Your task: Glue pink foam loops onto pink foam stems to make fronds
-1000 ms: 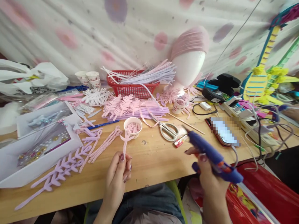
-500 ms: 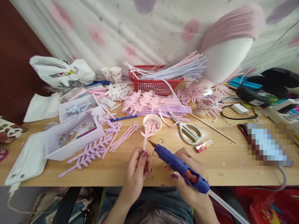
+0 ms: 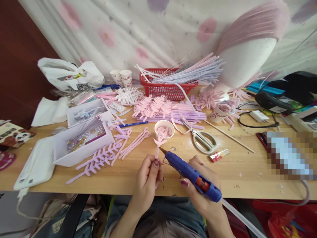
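Between thumb and fingers, my left hand (image 3: pixel 150 177) pinches the lower end of a pink pipe-cleaner stem (image 3: pixel 157 151), which stands upright with a loop and small side leaves at its top. My right hand (image 3: pixel 201 178) is wrapped round a blue hot glue gun (image 3: pixel 189 173), a clear glue stick trailing from its back. The gun's brass nozzle points up and left, close beside the stem; whether it touches cannot be told. Just behind the stem, a paper cup (image 3: pixel 170 135) holds short pink pieces. Twisted pink pipe cleaners (image 3: pixel 135 143) and lilac leafy stems (image 3: pixel 99 158) lie to the left.
Scissors (image 3: pixel 203 142), a lighter (image 3: pixel 219 155) and a wooden stick (image 3: pixel 230 136) lie at right. Behind are pink leafy stems (image 3: pixel 153 107) and a red basket (image 3: pixel 168 91) of pipe cleaners. White bead boxes (image 3: pixel 81 153) stand left; a mannequin head (image 3: pixel 245 62) is at back right.
The view has shifted slightly, so the scene sits a little further right. The glue gun's nozzle is slightly nearer the pink stem. Both hands keep their holds.
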A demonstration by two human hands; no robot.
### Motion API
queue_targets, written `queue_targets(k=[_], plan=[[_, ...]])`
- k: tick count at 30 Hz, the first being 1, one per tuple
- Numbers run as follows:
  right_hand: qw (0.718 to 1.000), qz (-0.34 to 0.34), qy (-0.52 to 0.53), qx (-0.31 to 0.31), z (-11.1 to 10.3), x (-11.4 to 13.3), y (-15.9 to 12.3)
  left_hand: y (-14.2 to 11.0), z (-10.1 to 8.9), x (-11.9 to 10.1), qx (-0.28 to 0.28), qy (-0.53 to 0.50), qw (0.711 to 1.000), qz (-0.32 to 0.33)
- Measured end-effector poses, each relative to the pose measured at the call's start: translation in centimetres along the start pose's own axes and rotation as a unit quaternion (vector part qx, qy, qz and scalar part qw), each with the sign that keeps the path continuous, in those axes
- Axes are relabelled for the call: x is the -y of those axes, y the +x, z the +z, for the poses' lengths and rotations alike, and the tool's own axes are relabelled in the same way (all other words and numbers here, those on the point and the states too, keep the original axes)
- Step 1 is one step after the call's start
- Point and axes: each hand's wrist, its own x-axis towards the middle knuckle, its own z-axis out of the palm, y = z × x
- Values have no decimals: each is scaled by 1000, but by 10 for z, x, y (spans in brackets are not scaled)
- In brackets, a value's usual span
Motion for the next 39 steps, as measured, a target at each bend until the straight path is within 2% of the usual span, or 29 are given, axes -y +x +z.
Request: queue_targets(k=[12, 19, 22, 25, 27, 29, 31, 33, 36, 39], plan=[[1000, 14, 12, 16, -2, -1, -4, 1, -3, 2, 16, 23, 1000, 10], [995, 65, 31, 68, -8, 2, -4, 2, -9, 4, 40, 58, 997, 17], [994, 85, 10, 74, -20, 2, -7, 1, -8, 4, 27, 42, 999, 15], [992, 114, -38, 22, -45, -7, -12, 0, -5, 4, 7, 11, 1000, 8], [977, 178, -108, -48, -68, -19, -14, 0, -4, 4, 3, -6, 1000, 2], [931, 273, -208, -126, -92, -33, -11, 1, -3, 4, -2, -22, 1000, -2], [884, 339, -275, -165, -111, -47, -4, 1, -3, 3, -10, -39, 999, -1], [873, 354, -293, -164, -122, -60, 6, 2, -2, 2, -22, -57, 998, 3], [878, 339, -316, -122, -129, -77, 13, 2, -2, 1, -37, -79, 996, 8], [844, 361, -391, -71, -137, -84, -3, 1, -2, 0, -49, -87, 995, 13]])
